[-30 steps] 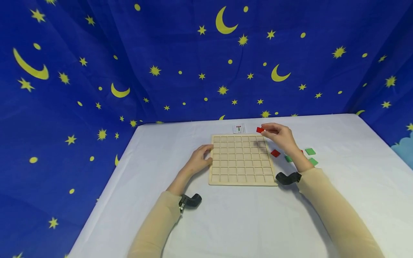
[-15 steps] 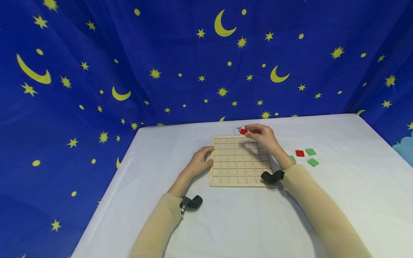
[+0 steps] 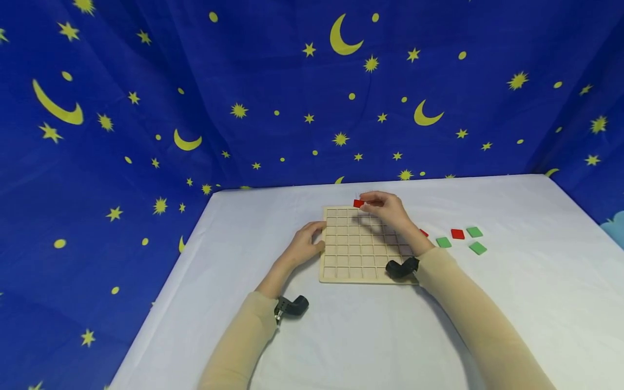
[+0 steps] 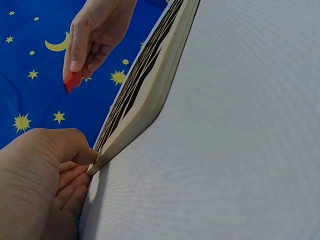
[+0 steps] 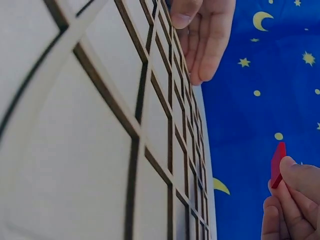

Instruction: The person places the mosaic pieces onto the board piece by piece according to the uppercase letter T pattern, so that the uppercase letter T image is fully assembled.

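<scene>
My right hand pinches a red square tile between thumb and fingers, above the far edge of a wooden grid board. In the right wrist view the same tile is tilted and raised off the board. At the board's left edge, my left hand grips the rim; the left wrist view has its thumb on the edge and its fingers curled below. The squares of the board that show hold no tiles. My right forearm hides part of its right side.
Right of the board lie a red tile and several green tiles; another red tile is partly behind my right wrist. A small printed card, mostly hidden by my right hand, lies beyond the board. A blue star-patterned cloth hangs behind the white table.
My right hand has carried the red tile leftward, from beyond the board's far right corner to above its far edge, now covering most of the card. My left hand has stayed at the board's edge.
</scene>
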